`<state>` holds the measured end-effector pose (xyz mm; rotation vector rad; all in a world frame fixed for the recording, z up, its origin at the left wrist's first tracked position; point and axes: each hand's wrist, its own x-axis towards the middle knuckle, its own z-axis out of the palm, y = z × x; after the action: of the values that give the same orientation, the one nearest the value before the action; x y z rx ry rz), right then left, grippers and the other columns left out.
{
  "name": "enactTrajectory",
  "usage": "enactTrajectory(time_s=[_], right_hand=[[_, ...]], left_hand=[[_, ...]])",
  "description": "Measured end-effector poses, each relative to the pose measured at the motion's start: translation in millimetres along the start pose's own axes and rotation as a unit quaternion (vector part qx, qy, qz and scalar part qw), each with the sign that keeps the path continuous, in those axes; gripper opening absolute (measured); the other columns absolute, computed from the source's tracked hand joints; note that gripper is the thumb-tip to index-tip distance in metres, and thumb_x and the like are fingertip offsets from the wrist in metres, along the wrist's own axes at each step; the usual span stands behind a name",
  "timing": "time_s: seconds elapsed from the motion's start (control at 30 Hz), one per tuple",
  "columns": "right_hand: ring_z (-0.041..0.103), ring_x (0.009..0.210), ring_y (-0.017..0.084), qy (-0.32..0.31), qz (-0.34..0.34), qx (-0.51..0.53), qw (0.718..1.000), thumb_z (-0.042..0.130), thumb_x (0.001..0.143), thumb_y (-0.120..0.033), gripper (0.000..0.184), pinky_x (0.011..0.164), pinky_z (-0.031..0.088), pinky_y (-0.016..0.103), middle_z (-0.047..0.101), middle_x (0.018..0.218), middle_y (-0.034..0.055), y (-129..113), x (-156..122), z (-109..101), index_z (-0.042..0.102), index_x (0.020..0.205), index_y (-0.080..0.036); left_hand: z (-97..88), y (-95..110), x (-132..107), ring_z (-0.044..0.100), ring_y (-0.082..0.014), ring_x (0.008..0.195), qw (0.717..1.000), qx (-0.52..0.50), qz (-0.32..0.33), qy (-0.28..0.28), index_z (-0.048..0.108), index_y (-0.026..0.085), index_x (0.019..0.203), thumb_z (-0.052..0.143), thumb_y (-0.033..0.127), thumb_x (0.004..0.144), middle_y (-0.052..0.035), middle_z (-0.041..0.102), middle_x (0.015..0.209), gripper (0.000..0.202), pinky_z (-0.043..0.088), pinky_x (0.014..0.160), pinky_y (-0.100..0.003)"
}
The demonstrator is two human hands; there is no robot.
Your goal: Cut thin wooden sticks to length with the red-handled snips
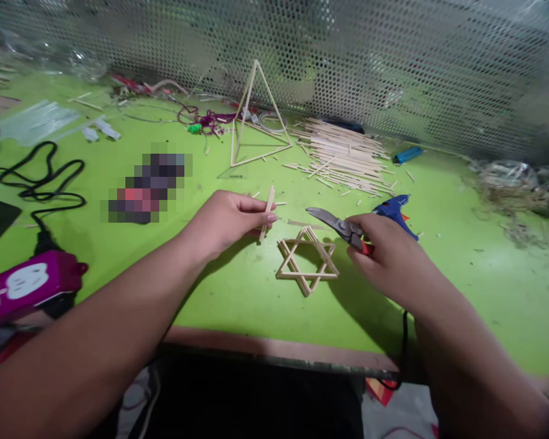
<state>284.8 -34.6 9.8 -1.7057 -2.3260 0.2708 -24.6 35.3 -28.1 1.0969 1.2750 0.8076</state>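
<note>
My left hand [233, 221] pinches a few short wooden sticks [268, 210] between thumb and fingers, held nearly upright just above the table. Wrapped in my right hand [384, 253] is a pair of pruning shears [333, 223], its red handle partly hidden by my fingers and its blades pointing left. Between the hands, a six-pointed star made of stacked sticks [307, 274] lies flat on the green table. Behind my right hand rests a blue hot glue gun [396, 210], partly covered by the hand.
A stick pyramid frame [261, 149] stands behind my left hand, beside a pile of loose sticks [348, 155]. A blue lighter-like object [408, 155], clear glue sticks [36, 122], a purple power strip [32, 286] with black cord, and a perforated metal panel [274, 49] surround the work area.
</note>
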Motion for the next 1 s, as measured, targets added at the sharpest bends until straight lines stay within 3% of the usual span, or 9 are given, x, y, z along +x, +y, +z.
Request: enactTrajectory(time_s=[0.37, 0.63, 0.83, 1.0], right_hand=[[0.071, 0.101, 0.036, -0.005, 0.009, -0.007, 1.0, 0.059, 0.094, -0.023, 0.023, 0.086, 0.054, 0.049, 0.076, 0.108, 0.0134, -3.3, 0.1, -0.2, 0.067, 0.115, -0.024], [0.071, 0.103, 0.037, -0.008, 0.022, 0.013, 1.0, 0.061, 0.092, -0.022, 0.024, 0.086, 0.054, 0.049, 0.077, 0.109, 0.0135, -12.7, -0.1, 1.2, 0.067, 0.115, -0.023], [0.07, 0.103, 0.035, -0.013, 0.014, 0.02, 1.0, 0.059, 0.094, -0.024, 0.022, 0.086, 0.052, 0.048, 0.076, 0.109, 0.0129, -16.3, -1.2, 0.0, 0.067, 0.115, -0.022], [0.069, 0.103, 0.034, -0.024, 0.013, 0.027, 0.999, 0.059, 0.096, -0.024, 0.021, 0.087, 0.051, 0.047, 0.075, 0.109, 0.0118, -19.5, -1.0, -1.7, 0.065, 0.116, -0.022]], left_hand=[[-0.1, 6.4, -7.0, 0.085, -0.0288, 0.1, 1.0, 0.001, 0.021, 0.015, 0.095, 0.027, 0.1, 0.111, 0.045, 0.066, -0.0102, 0.089, 0.124, 0.042, 0.074, 0.089, -0.045], [13.8, 14.4, -22.9, 0.087, -0.0292, 0.095, 0.998, 0.051, 0.013, -0.042, 0.096, 0.028, 0.102, 0.107, 0.038, 0.075, -0.0072, 0.091, 0.1, 0.03, 0.071, 0.101, -0.047], [16.9, 19.7, -31.6, 0.087, -0.0309, 0.105, 0.993, 0.097, 0.041, -0.047, 0.096, 0.031, 0.102, 0.102, 0.037, 0.081, -0.0051, 0.091, 0.103, 0.022, 0.068, 0.108, -0.046], [16.6, 21.7, -35.2, 0.087, -0.0319, 0.109, 0.99, 0.11, 0.061, -0.059, 0.095, 0.029, 0.106, 0.099, 0.038, 0.084, -0.0056, 0.091, 0.109, 0.025, 0.069, 0.105, -0.043]])
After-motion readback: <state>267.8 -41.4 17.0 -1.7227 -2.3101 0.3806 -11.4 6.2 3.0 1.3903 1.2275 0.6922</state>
